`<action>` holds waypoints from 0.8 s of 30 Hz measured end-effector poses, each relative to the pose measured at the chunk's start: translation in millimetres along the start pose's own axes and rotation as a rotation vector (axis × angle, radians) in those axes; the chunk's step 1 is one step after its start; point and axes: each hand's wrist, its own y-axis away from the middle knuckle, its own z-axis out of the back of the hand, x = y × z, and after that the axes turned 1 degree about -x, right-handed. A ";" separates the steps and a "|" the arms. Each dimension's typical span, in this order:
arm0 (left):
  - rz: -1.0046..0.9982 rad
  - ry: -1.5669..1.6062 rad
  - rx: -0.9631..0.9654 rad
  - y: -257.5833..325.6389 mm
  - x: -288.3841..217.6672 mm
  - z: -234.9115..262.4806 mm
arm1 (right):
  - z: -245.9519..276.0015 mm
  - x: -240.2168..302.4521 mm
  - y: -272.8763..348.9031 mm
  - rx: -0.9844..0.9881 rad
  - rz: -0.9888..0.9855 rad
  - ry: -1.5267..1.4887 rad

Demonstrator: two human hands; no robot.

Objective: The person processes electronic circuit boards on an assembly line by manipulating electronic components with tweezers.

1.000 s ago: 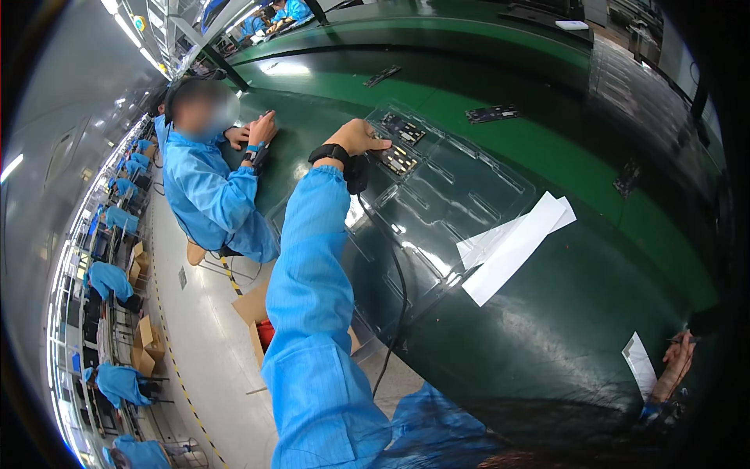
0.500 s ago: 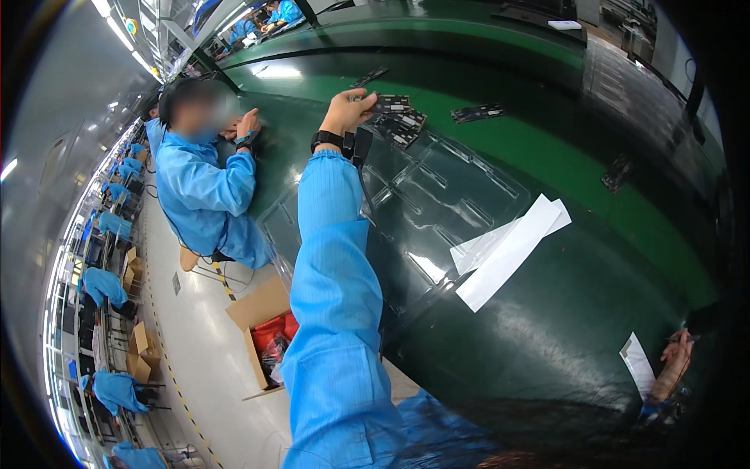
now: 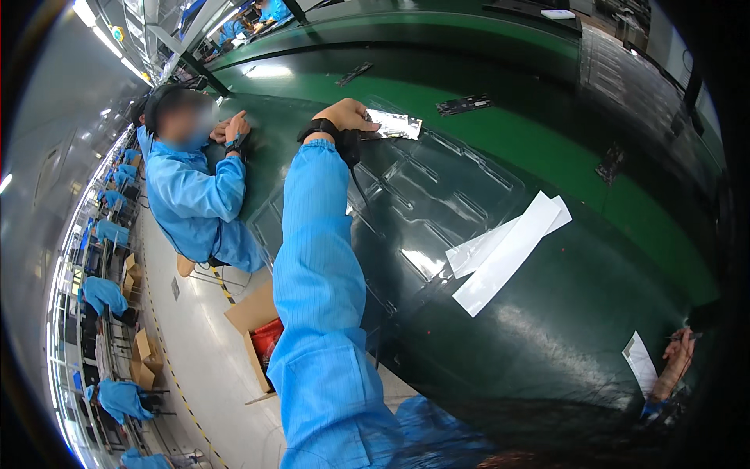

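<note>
Right hand (image 3: 678,361) dim at pic edge, grip unclear (too dark), co-worker's face blurred, far parts too small

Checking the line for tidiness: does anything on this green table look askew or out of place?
Only slightly: two white paper strips lie crossed and slanted beside the clear tray. The left hand holds a silvery bag at the tray's far end. Nothing looks spilled or damaged.

Left arm outstretched, grip (image 3: 353,116) closed

The silvery, shiny foil pouch (image 3: 394,123) I pinch by its near edge in my left hand (image 3: 351,116) lies flat and crinkled, stretching rightward from my fingertips.
</note>
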 end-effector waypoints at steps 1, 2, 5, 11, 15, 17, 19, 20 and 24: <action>-0.015 0.035 -0.016 -0.6 0.1 -1.9 | 1.6 -1.1 -1.0 -0.001 -0.001 0.001; -0.030 0.069 -0.032 -0.7 0.2 -3.2 | 3.2 -2.5 -2.7 0.015 0.028 -0.018; -0.103 0.153 -0.089 7.7 2.1 -2.6 | 3.9 -8.2 -2.5 0.032 0.042 -0.044; -0.281 0.731 -0.192 31.7 -31.8 7.5 | 7.9 -2.6 6.9 -0.017 0.064 -0.046; -0.450 0.855 -0.221 43.5 -135.5 -10.7 | -2.8 17.5 19.5 0.121 0.023 0.046; -0.380 0.990 -0.142 89.9 -208.1 -38.7 | -58.6 57.9 43.7 0.192 -0.062 -0.002; -0.411 1.041 -0.003 130.2 -259.8 -81.5 | -87.8 79.5 69.4 0.356 -0.083 -0.051; -0.454 1.084 0.079 149.8 -282.4 -106.6 | -91.1 89.9 83.4 0.438 -0.097 -0.070; -0.414 1.144 0.349 230.7 -344.3 -207.9 | -85.7 103.8 109.0 0.582 -0.015 -0.199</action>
